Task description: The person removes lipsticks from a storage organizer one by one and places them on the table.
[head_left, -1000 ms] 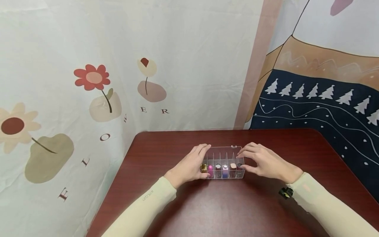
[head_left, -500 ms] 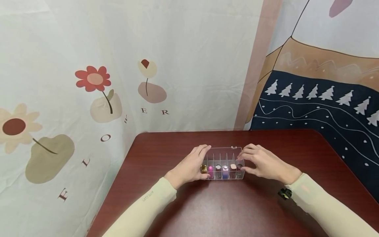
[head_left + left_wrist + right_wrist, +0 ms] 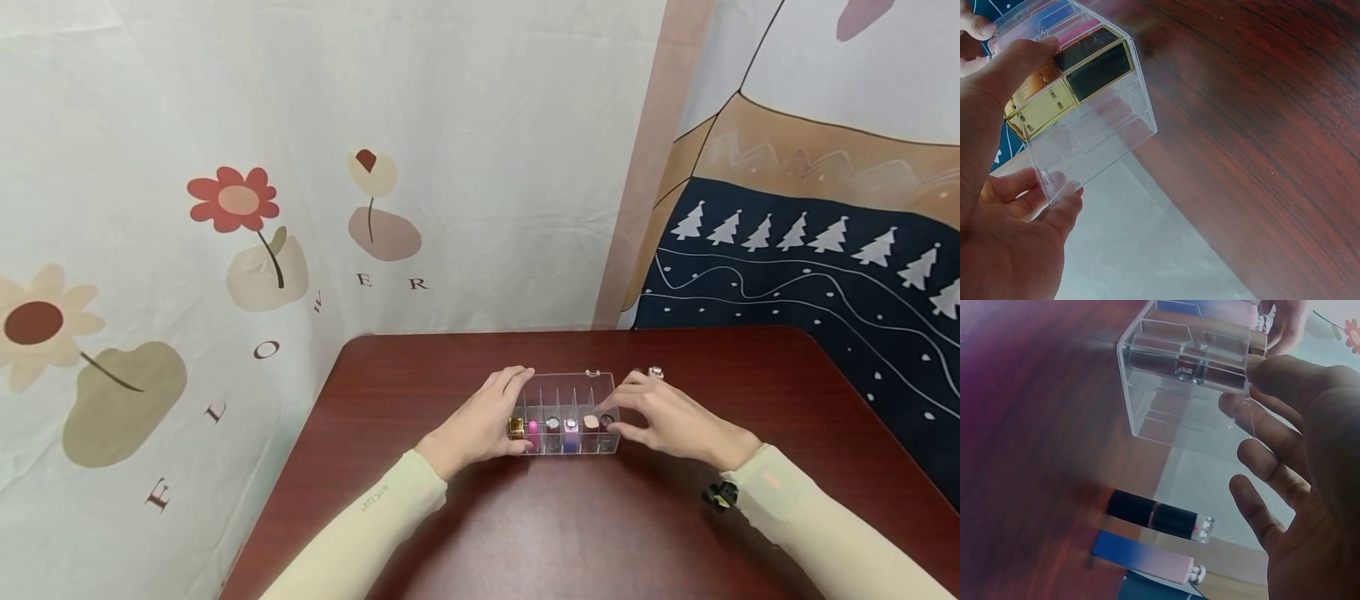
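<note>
A clear plastic lipstick organizer [image 3: 577,444] with upright dividers stands on the table, a row of lipsticks in its compartments. My left hand [image 3: 480,421] grips its left end, thumb across the front and fingers behind the back panel. A gold and black lipstick [image 3: 1044,103] fills the compartment under that thumb. At the other end, my right hand [image 3: 667,417] has thumb and index finger at the top of a dark, clear-cased lipstick [image 3: 1188,362] in the rightmost compartment, pinching it. Its other fingers are spread apart, curving behind the organizer.
Behind my right hand stand a black lipstick [image 3: 1154,512] with a clear faceted top and a blue-to-pink lipstick [image 3: 1144,556]. In the head view a shiny top [image 3: 656,372] shows past the knuckles. The dark red tabletop [image 3: 555,533] ends at hanging printed cloths [image 3: 480,167].
My right hand has shifted slightly down and left, so a shiny lipstick top now shows behind its knuckles. The left hand and the organizer stay in place.
</note>
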The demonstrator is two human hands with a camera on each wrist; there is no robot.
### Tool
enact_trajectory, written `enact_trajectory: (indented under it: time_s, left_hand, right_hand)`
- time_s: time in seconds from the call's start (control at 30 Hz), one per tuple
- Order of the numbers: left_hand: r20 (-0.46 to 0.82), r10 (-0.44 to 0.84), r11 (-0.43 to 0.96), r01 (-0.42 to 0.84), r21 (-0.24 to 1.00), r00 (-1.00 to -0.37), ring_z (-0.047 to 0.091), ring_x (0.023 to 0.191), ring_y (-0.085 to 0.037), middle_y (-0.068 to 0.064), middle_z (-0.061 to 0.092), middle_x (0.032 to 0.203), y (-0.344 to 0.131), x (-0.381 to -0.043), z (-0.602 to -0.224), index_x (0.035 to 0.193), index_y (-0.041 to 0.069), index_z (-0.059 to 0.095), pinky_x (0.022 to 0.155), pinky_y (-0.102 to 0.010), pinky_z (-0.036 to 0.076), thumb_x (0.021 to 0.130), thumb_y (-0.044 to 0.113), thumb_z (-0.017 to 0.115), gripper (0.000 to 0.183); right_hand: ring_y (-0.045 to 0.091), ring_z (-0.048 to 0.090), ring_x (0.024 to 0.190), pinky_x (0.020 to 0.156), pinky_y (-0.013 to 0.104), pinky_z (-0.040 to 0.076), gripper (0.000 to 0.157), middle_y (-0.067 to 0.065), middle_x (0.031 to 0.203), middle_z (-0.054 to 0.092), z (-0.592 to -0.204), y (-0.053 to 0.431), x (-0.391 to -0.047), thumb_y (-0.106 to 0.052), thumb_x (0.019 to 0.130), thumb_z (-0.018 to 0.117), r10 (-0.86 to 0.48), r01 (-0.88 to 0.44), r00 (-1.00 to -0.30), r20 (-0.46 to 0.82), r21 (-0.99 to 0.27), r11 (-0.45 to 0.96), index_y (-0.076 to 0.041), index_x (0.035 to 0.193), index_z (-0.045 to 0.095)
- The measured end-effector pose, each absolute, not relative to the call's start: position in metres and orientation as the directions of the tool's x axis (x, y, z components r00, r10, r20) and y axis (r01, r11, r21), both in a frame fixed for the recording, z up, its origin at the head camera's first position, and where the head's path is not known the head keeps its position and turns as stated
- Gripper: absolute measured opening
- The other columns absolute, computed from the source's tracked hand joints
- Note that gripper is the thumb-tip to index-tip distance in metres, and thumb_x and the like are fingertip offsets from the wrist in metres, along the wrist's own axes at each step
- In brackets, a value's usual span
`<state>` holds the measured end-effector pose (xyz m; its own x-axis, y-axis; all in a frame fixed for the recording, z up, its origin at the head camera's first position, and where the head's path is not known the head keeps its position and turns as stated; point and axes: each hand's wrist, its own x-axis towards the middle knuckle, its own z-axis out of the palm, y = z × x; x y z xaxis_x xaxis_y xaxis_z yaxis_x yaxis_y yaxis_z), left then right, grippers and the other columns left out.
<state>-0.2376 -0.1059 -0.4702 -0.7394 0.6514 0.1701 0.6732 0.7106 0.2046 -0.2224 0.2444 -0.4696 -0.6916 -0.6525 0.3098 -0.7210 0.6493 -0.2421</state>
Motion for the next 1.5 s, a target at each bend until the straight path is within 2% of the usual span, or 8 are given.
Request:
enact_trajectory:
  time_s: [0.7, 1.07, 1.23, 1.33, 1.5]
  left_hand:
    - [0.168, 0.654, 0.710, 0.675, 0.202, -0.738, 0.053, 0.162, -0.039, -0.022, 0.050, 0.176, -0.1068, -0.2374, -0.4712, 0.176, -0.002, 0.038, 0.140, -0.044, 0.047, 0.085, 0.041, 0.107, 0.122]
    - [0.169, 0.656, 0.708, 0.677, 0.199, -0.736, 0.053, 0.163, -0.039, -0.022, 0.050, 0.177, -0.1070, -0.2380, -0.4717, 0.176, -0.001, 0.038, 0.140, -0.044, 0.047, 0.085, 0.041, 0.107, 0.122]
    - [0.165, 0.650, 0.717, 0.670, 0.193, -0.742, 0.053, 0.163, -0.038, -0.021, 0.049, 0.177, -0.1061, -0.2364, -0.4706, 0.176, -0.001, 0.038, 0.139, -0.044, 0.048, 0.085, 0.040, 0.107, 0.122]
    - [0.162, 0.646, 0.721, 0.666, 0.188, -0.746, 0.053, 0.164, -0.037, -0.021, 0.049, 0.177, -0.1058, -0.2354, -0.4701, 0.177, 0.000, 0.037, 0.139, -0.043, 0.048, 0.085, 0.041, 0.107, 0.122]
    - [0.154, 0.643, 0.725, 0.661, 0.192, -0.750, 0.052, 0.165, -0.037, -0.020, 0.048, 0.178, -0.1057, -0.2336, -0.4694, 0.177, 0.000, 0.037, 0.140, -0.043, 0.047, 0.086, 0.043, 0.106, 0.122]
  right_hand:
    - [0.006, 0.066, 0.106, 0.093, 0.038, 0.068, 0.028, -0.014, 0.109, 0.085, -0.4759, 0.2435, -0.2237, -0.013, 0.097, 0.095, -0.667, -0.747, -0.664, 0.338, -0.249, 0.617, -0.022, 0.123, 0.090]
    - [0.006, 0.069, 0.109, 0.106, 0.052, 0.071, 0.033, -0.014, 0.113, 0.085, -0.4772, 0.2445, -0.2224, -0.011, 0.097, 0.095, -0.661, -0.744, -0.667, 0.343, -0.262, 0.614, -0.025, 0.126, 0.089]
    - [0.005, 0.069, 0.108, 0.098, 0.042, 0.072, 0.033, -0.014, 0.113, 0.084, -0.4775, 0.2460, -0.2216, -0.012, 0.095, 0.097, -0.664, -0.755, -0.653, 0.364, -0.250, 0.606, -0.024, 0.125, 0.089]
    - [0.004, 0.069, 0.108, 0.098, 0.040, 0.072, 0.033, -0.014, 0.113, 0.085, -0.4765, 0.2464, -0.2209, -0.013, 0.095, 0.098, -0.663, -0.758, -0.649, 0.374, -0.243, 0.605, -0.024, 0.125, 0.090]
    - [0.005, 0.073, 0.108, 0.109, 0.055, 0.070, 0.035, -0.014, 0.115, 0.085, -0.4745, 0.2467, -0.2193, -0.011, 0.093, 0.099, -0.654, -0.759, -0.648, 0.390, -0.250, 0.602, -0.024, 0.125, 0.090]
